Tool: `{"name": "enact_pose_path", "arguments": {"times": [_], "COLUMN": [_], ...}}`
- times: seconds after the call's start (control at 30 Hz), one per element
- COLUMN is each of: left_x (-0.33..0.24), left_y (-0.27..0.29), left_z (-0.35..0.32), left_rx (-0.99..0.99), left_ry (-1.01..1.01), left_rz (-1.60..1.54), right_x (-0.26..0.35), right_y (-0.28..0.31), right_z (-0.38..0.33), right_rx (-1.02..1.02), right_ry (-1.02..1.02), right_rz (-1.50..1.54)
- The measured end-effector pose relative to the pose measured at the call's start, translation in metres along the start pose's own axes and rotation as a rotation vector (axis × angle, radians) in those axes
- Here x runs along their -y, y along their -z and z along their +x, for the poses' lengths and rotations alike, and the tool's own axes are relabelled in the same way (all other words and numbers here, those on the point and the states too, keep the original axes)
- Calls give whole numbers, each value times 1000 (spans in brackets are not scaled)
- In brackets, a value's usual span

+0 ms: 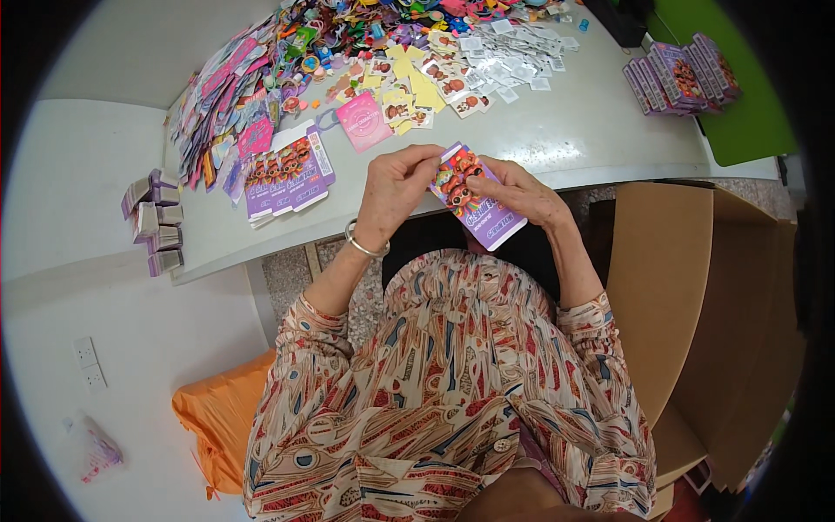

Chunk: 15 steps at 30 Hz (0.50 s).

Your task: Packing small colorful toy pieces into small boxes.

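Held just past the near edge of the white table (pixel 609 143): a flat purple printed carton (pixel 474 198), pinched between left hand (pixel 396 187) and right hand (pixel 513 191), both closed on it. Stacked at the near left edge, more flat cartons (pixel 287 178). Along the far edge, colourful stickers (pixel 348 35). At the right corner, finished purple boxes (pixel 678 74).

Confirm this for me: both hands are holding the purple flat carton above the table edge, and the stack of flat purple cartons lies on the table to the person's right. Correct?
Not quite. The head view shows both the left hand and the right hand on the purple flat carton, but the stack of flat purple cartons lies on the table to the person's left, not the right.
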<state>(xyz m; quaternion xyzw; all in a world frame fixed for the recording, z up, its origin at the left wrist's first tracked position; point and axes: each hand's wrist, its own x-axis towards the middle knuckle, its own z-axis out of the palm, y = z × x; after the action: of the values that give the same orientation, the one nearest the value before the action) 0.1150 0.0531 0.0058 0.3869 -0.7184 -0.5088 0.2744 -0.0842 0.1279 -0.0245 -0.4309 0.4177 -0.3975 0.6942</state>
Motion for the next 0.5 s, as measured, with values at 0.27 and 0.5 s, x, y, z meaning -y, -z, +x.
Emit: {"name": "enact_pose_path", "arguments": {"times": [0.27,0.5], "left_x": [-15,2], "left_y": [-15,-10], "left_z": [-18,-8], "left_rx": [-40,42], "left_ry": [-172,-56], "left_rz": [258,101], "right_x": [-7,-6], "right_y": [2,2], "right_z": [1,3], "right_rx": [-27,-10], "right_ry": [46,83], "right_rz": [-20,-78]}}
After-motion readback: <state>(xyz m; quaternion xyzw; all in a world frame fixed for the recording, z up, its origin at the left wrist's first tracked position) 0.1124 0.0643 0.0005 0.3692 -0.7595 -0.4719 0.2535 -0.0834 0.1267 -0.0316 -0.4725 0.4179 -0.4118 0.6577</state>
